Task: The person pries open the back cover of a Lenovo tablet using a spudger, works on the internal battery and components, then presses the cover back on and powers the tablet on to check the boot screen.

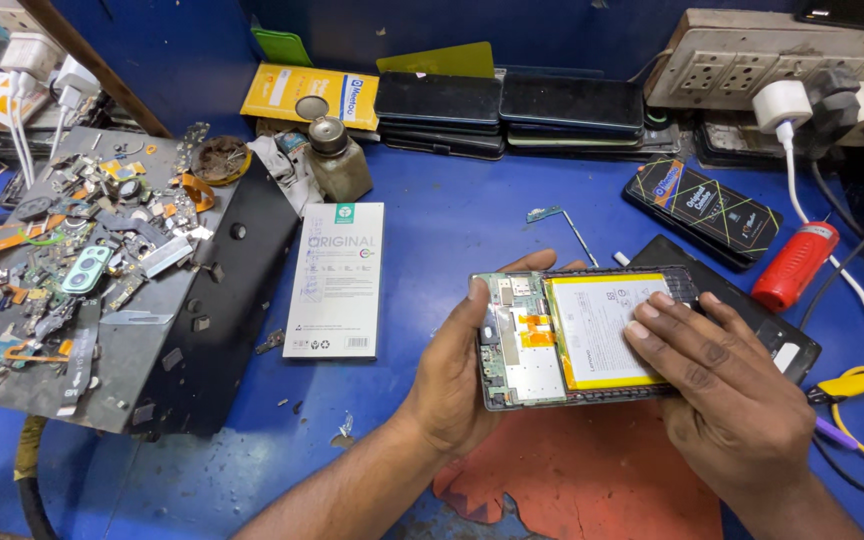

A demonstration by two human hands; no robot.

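An opened tablet (527, 345) lies in my hands above the blue bench, back cover off, showing a green circuit board, orange flex cables and a white battery with a yellow border (592, 325). My left hand (457, 375) grips its left edge, thumb on the frame. My right hand (717, 385) lies flat over the right side, fingertips pressing on the battery.
A white flat box (335, 280) lies to the left, beside a dark tray heaped with scrap phone parts (82, 270). A glass solvent bottle (337, 160), stacked phones (507, 110), a black packet (702, 210), a red tool (795, 265), a power strip (782, 55) and an orange mat (592, 475) surround me.
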